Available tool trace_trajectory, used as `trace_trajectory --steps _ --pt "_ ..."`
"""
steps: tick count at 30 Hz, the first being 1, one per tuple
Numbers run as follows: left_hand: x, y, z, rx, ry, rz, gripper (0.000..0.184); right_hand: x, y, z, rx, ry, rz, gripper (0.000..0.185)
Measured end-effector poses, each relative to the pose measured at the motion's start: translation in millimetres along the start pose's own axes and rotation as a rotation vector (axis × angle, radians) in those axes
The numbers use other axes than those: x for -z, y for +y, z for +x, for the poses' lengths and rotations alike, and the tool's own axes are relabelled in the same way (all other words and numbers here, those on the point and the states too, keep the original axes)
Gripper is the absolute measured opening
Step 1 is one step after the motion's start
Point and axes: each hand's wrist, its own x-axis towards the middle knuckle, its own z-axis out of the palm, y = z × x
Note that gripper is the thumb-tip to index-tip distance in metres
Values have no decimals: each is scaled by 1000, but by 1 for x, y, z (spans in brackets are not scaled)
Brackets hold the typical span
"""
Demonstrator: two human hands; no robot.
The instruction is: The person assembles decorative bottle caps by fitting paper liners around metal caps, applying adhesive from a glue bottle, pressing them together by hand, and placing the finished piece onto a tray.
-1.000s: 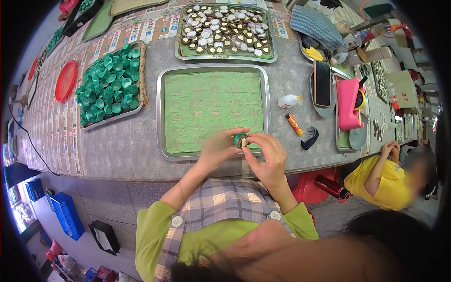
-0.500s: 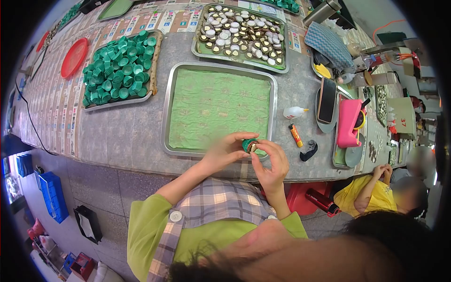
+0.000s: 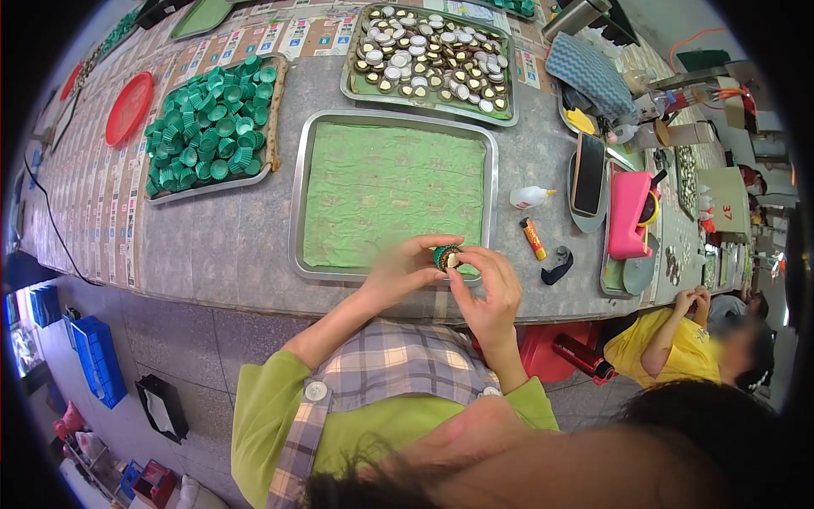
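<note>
Above the near edge of the green-lined tray (image 3: 301, 195), my left hand (image 3: 398, 273) pinches a small green ribbed cup (image 3: 440, 254) between thumb and fingers. My right hand (image 3: 490, 287) grips a small round brown piece with a pale patch (image 3: 453, 260) at the cup's open side. Whether the piece sits fully inside the cup is hidden by my fingers. Further back, a second tray (image 3: 428, 112) carries many similar round brown pieces with white or cream tops. To the left, another tray (image 3: 208, 193) is heaped with green ribbed cups (image 3: 212, 127).
Right of the lined tray lie a white squeeze bottle (image 3: 531, 198), an orange glue stick (image 3: 533, 238), a black curved item (image 3: 557, 265), a phone (image 3: 588, 176) and a pink tape dispenser (image 3: 629, 216). A red plate (image 3: 129, 109) lies far left. Another person in yellow (image 3: 657, 346) sits to the right.
My hands stay nearly in place. The cup and the brown piece have turned slightly between my fingers, and the whole view has shifted a little.
</note>
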Motion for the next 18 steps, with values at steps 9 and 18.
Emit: trace_trajectory --steps 9,18 --pt "1 -8 1 -100 23 7 42 1 0 -1 24 12 -19 23" --pt "-1 -3 -1 -87 -22 -12 45 1 2 -4 83 57 -11 24"
